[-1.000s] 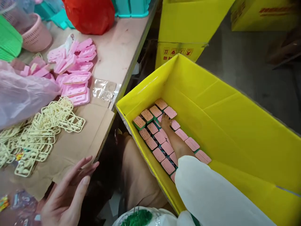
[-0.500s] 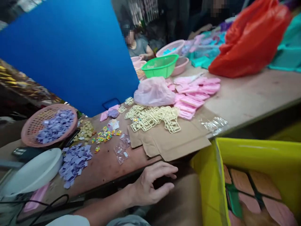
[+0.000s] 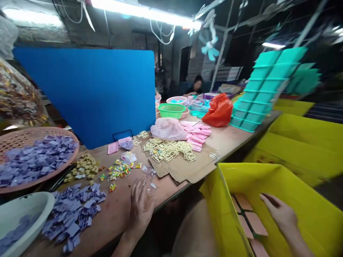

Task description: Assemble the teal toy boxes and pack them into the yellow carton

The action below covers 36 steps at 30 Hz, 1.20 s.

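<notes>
Now the left hand lies flat, fingers apart, on the desk by small clear bags, while the right hand, fingers loose and empty, hovers over pink blocks in the yellow box and could knock them crooked.

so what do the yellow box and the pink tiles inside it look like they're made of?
Yellow box: likely corrugated plastic sheet; thin flat walls, slight sheen, folded corners. Pink tiles under the right hand: probably moulded plastic, matte; too blurred to be sure. Left hand rests on the table, which looks like worn wood.
</notes>
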Available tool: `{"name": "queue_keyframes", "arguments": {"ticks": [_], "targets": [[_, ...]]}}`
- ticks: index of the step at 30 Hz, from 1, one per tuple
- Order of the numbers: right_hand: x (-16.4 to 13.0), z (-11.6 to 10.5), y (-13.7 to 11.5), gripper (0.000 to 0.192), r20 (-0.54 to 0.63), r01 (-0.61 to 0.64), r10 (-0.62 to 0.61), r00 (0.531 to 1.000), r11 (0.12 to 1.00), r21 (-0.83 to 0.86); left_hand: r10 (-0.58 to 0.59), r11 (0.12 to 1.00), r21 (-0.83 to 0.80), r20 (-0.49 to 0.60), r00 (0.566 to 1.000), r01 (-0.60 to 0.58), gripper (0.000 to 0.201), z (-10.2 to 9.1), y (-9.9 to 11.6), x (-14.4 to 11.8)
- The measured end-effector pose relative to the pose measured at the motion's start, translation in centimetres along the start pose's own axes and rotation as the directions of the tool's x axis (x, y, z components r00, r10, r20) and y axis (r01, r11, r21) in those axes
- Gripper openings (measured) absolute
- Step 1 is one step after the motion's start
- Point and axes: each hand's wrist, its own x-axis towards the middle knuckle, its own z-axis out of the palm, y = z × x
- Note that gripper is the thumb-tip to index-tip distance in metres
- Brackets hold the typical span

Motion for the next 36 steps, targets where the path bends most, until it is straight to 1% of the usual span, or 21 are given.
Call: {"name": "queue_keyframes", "arguments": {"ticks": [1, 2, 4, 6, 7, 9, 11, 14, 16, 18, 20, 22, 24, 25, 27, 28, 30, 32, 33, 34, 36], "targets": [[0.1, 0.5, -0.7, 0.042, -0.019, -0.016, 0.017, 1.000, 1.000, 0.013, 0.014, 0.999, 0.032, -0.026, 1.000, -0.013, 0.064, 0.0, -0.8, -0.8], [0.1, 1.0, -1.5, 0.042, -0.013, -0.019, 0.020, 1.000, 0.999, 0.029, 0.027, 0.999, 0.049, -0.042, 0.999, -0.024, 0.070, 0.0, -1.4, -1.5], [-0.2, 1.7, -3.1, 0.049, 0.050, 0.010, -0.013, 0.999, 0.998, 0.065, 0.041, 0.998, 0.042, -0.051, 0.998, -0.039, 0.075, -0.2, -1.9, -2.6], [-0.9, 2.2, -4.9, 0.050, 0.146, 0.109, -0.120, 0.982, 0.991, 0.082, 0.030, 0.999, 0.025, -0.052, 0.998, -0.029, 0.074, -0.6, -1.5, -3.1], [-1.3, 2.5, -5.9, 0.046, 0.195, 0.184, -0.198, 0.961, 0.979, 0.085, 0.016, 1.000, 0.009, -0.045, 0.999, -0.015, 0.073, -0.8, -1.2, -3.1], [-2.0, 3.3, -8.1, 0.030, 0.275, 0.345, -0.358, 0.893, 0.934, 0.096, -0.043, 0.998, -0.036, -0.010, 0.999, 0.043, 0.071, -1.2, -0.5, -2.6], [-2.9, 3.9, -10.2, 0.018, 0.342, 0.483, -0.495, 0.799, 0.866, 0.126, -0.099, 0.991, -0.087, 0.006, 0.995, 0.099, 0.071, -1.7, -0.1, -2.0], [-4.9, 4.2, -12.5, 0.013, 0.408, 0.607, -0.610, 0.680, 0.780, 0.155, -0.112, 0.984, -0.144, -0.024, 0.993, 0.108, 0.067, -2.3, 0.1, -1.7], [-5.9, 3.8, -13.2, 0.015, 0.423, 0.651, -0.638, 0.643, 0.747, 0.136, -0.100, 0.975, -0.205, -0.060, 0.993, 0.086, 0.063, -2.2, -0.5, -1.8], [-6.0, 2.8, -13.3, 0.017, 0.409, 0.675, -0.647, 0.643, 0.732, 0.096, -0.121, 0.963, -0.257, -0.128, 0.984, 0.085, 0.058, -1.5, -1.5, -1.2], [-5.7, 1.4, -13.0, 0.018, 0.374, 0.680, -0.647, 0.664, 0.731, 0.058, -0.135, 0.940, -0.330, -0.123, 0.983, 0.088, 0.056, -0.5, -1.8, 0.5], [-5.3, 0.0, -12.9, 0.020, 0.333, 0.671, -0.642, 0.690, 0.741, 0.039, -0.167, 0.903, -0.417, -0.122, 0.978, 0.102, 0.056, 0.1, -0.6, 3.2], [-4.4, -0.5, -13.4, 0.022, 0.303, 0.656, -0.637, 0.709, 0.753, 0.048, -0.206, 0.850, -0.512, -0.106, 0.973, 0.125, 0.057, 0.7, 1.9, 6.8], [-3.6, -0.3, -14.0, 0.022, 0.299, 0.649, -0.635, 0.713, 0.758, 0.064, -0.219, 0.820, -0.556, -0.082, 0.972, 0.138, 0.058, 1.1, 3.4, 9.0], [-1.0, 1.0, -15.9, 0.019, 0.311, 0.632, -0.629, 0.712, 0.768, 0.107, -0.223, 0.752, -0.638, -0.009, 0.975, 0.166, 0.061, 2.6, 6.3, 14.0], [0.9, 2.0, -17.1, 0.016, 0.322, 0.620, -0.623, 0.713, 0.774, 0.128, -0.207, 0.707, -0.684, 0.043, 0.977, 0.180, 0.062, 3.7, 7.5, 16.6], [6.1, 4.3, -19.5, 0.011, 0.334, 0.582, -0.598, 0.729, 0.798, 0.159, -0.121, 0.603, -0.769, 0.176, 0.977, 0.213, 0.061, 6.6, 9.2, 21.9], [12.2, 6.3, -21.4, 0.012, 0.318, 0.523, -0.550, 0.773, 0.835, 0.171, 0.011, 0.519, -0.816, 0.303, 0.953, 0.253, 0.059, 10.1, 10.0, 26.4], [15.2, 7.0, -21.9, 0.013, 0.302, 0.488, -0.517, 0.801, 0.856, 0.172, 0.067, 0.495, -0.826, 0.345, 0.936, 0.269, 0.058, 11.9, 10.1, 28.3], [18.1, 7.6, -22.1, 0.013, 0.283, 0.449, -0.480, 0.830, 0.877, 0.171, 0.108, 0.484, -0.829, 0.374, 0.921, 0.280, 0.058, 13.8, 10.0, 29.7], [22.8, 7.9, -21.6, 0.013, 0.242, 0.360, -0.392, 0.888, 0.918, 0.164, 0.144, 0.491, -0.822, 0.405, 0.903, 0.290, 0.056, 17.4, 9.5, 31.8]]}}
